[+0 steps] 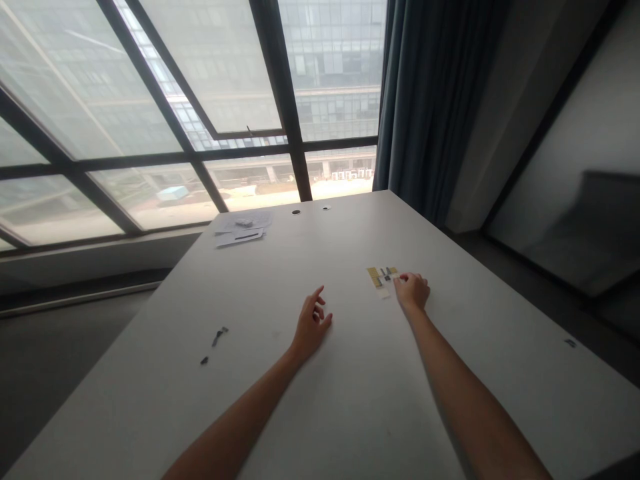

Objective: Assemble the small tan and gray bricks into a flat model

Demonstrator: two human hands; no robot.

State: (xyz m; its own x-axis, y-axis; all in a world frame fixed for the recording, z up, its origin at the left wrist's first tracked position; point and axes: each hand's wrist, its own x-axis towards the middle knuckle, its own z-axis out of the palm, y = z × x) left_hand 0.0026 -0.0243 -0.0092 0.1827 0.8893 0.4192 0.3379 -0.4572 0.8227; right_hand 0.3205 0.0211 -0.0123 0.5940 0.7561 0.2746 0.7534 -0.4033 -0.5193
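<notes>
My left hand (311, 325) rests over the white table (350, 387) with its fingers apart and nothing in them. To its right, my right hand (414, 291) is closed, thumb and fingertips together at the edge of a cluster of small flat yellow pieces (374, 273). Small dark pieces (387, 277) lie among the yellow ones, and a pale cream piece (383, 293) sits at the near side. What the right fingertips pinch, if anything, is too small to make out.
Small dark objects (218, 335) lie on the left of the table, with another (570, 343) near the right edge. Papers (240, 230) lie at the far left corner. Two round fittings (296, 212) are by the far edge. Behind are windows and a dark curtain (435, 100).
</notes>
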